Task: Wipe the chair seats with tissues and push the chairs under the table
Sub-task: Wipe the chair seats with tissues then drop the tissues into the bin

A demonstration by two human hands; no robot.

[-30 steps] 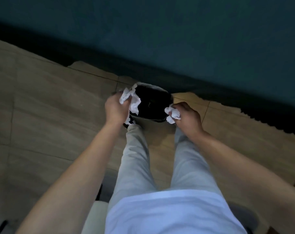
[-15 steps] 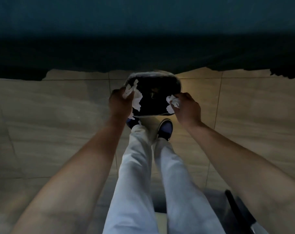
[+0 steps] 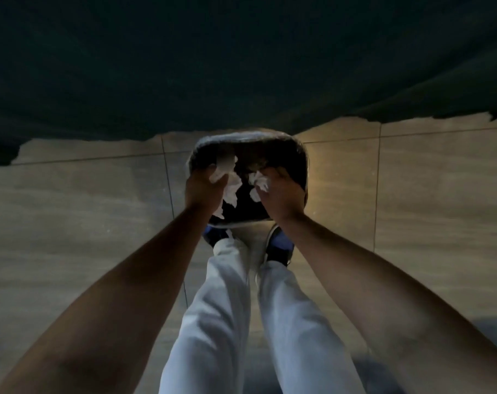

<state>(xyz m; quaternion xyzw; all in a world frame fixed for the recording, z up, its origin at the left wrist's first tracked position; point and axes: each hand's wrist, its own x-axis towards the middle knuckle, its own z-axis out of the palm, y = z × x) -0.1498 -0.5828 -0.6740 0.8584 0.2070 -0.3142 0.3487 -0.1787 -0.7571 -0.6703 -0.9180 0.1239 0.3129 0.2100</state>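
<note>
Two hands, frame centre, over a dark bin (image 3: 273, 155): left hand (image 3: 203, 191) clutches crumpled tissue (image 3: 226, 169); right hand (image 3: 281, 194) pinches smaller tissue wad (image 3: 260, 183).

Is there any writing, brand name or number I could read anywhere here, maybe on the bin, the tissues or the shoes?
None: no readable text shows.
Black bin: no label visible.
Tissues in both hands: plain white.
Shoes: too dim and blurred to show any brand.

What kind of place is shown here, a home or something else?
Probably an indoor dining or meeting room, though I cannot tell which. The floor has large beige tiles, a dark cloth hangs to the floor like a table cover, and a black bin stands beside it.
</note>
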